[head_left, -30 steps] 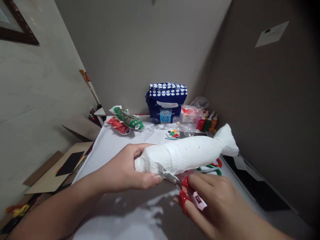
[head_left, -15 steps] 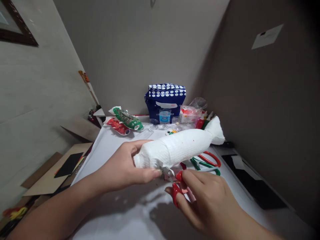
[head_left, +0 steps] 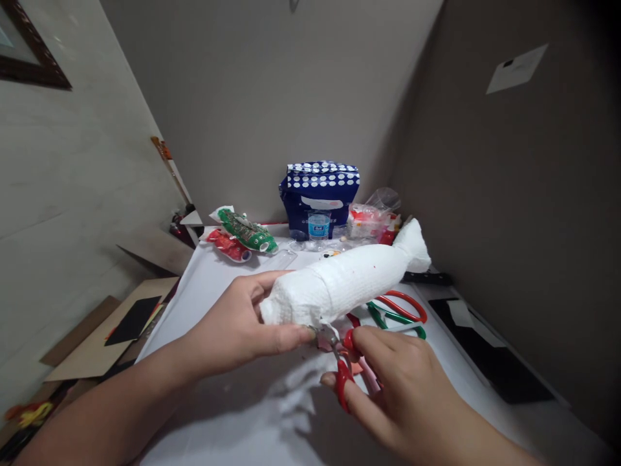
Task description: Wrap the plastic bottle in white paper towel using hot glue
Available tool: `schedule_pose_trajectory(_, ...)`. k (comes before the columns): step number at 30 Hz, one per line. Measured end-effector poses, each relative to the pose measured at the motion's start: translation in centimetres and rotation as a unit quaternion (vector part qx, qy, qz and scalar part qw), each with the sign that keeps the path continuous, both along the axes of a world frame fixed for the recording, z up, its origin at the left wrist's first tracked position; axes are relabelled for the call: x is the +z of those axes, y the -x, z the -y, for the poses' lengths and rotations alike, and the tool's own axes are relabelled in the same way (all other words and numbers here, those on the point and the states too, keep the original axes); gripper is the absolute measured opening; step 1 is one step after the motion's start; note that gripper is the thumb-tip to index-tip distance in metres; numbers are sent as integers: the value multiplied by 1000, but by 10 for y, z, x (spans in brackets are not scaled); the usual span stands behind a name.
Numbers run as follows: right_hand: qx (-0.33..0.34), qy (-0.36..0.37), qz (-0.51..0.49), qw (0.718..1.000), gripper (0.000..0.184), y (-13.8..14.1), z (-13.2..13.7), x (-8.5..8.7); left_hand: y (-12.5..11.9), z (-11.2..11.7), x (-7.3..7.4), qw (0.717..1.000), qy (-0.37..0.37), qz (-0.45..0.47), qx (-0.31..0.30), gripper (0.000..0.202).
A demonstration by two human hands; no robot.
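Observation:
My left hand (head_left: 252, 317) is wrapped round the near left end of a white bundle (head_left: 349, 278), a long fish-like shape covered in white paper or cloth with a flared tail at upper right. The bundle is held tilted above the table. In my right hand (head_left: 402, 382) are small red-handled scissors (head_left: 345, 369), a finger and the thumb in the loops. Their blades meet the underside of the bundle beside my left thumb, where a loose flap hangs; the blade tips are partly hidden.
Green and red fish figures (head_left: 247, 232) lie at the back left. A blue bag (head_left: 321, 197) and a plastic cup (head_left: 318, 226) stand at the back. Larger scissors with orange-red and green handles (head_left: 402, 307) lie beyond my right hand, near a black sheet (head_left: 495, 362).
The bundle's tail end has dipped slightly to the left and rotated a little. The scissors' handles have spread somewhat, the lower loop moving down. Both hands keep their hold.

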State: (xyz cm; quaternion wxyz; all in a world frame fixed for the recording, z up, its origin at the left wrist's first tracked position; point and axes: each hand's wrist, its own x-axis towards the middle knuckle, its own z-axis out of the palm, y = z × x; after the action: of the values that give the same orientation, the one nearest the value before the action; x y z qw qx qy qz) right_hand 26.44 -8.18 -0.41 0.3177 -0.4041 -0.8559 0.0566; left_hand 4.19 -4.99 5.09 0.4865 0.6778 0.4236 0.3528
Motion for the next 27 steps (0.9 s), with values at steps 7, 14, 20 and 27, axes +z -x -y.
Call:
schedule_pose_trajectory(7, -25, -38, -7, 999, 11, 7, -2, -1, -3, 2, 1, 1000, 20, 10, 9, 59)
schedule_pose_trajectory(14, -17, -83, -26, 996, 13, 6, -3, -4, -5, 1, 1, 999, 12, -10, 32, 52)
schedule_pose_trajectory(20, 12, -29, -28, 999, 14, 5, -3, 2, -5, 3, 0, 1000, 0, -7, 23, 57)
schedule_pose_trajectory(27, 12, -9, 12, 1000, 12, 1, -4, 15, -7, 5, 3, 998, -33, -24, 54, 53)
